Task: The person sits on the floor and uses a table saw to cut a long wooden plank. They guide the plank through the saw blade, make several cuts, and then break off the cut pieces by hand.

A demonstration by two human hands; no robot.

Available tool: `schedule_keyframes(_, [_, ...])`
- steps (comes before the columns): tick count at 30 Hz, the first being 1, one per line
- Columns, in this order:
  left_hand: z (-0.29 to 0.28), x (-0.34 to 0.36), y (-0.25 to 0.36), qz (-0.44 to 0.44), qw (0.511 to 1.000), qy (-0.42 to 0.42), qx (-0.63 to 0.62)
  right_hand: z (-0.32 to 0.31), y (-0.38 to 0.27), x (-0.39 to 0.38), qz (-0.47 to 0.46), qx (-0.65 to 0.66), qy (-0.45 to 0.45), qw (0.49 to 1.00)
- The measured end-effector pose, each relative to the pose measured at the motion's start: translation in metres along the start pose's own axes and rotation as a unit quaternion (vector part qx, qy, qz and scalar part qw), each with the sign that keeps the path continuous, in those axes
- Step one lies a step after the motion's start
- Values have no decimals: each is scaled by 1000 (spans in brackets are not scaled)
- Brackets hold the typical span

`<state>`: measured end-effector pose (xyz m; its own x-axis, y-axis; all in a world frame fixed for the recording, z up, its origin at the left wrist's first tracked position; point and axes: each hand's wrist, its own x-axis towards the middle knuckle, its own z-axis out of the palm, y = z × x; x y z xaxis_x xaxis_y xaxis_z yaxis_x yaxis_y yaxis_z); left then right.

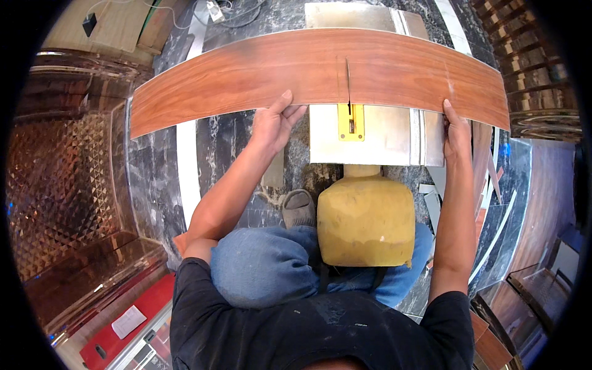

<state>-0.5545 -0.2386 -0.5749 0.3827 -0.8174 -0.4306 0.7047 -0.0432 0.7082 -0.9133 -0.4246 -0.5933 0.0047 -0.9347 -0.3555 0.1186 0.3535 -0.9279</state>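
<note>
A long wood-grain plank (265,68) lies crosswise over a table saw's metal top (376,145), above its yellow insert (350,129); a thin blade shows in a slit in the plank. My left hand (274,123) grips the plank's near edge left of the metal top, thumb on the surface, fingers partly underneath. My right hand (455,129) holds the same edge at the right, beside the table, thumb on top and fingers partly hidden. Below the table is a yellow housing (365,222), between my bent legs.
A glittery bronze cabinet (68,185) stands at the left; a dark slatted piece (530,74) is top right. Cables (240,21) lie at the top. Thin offcut strips (493,234) are on the marble floor at the right. A red case (120,308) sits lower left.
</note>
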Motion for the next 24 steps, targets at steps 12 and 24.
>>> schedule_keyframes(12, [15, 126, 49, 58, 998, -25, 0, 56, -35, 126, 14, 48, -14, 999])
schedule_keyframes(24, [-14, 107, 58, 62, 998, -14, 23, 59, -40, 68, 30, 11, -43, 999])
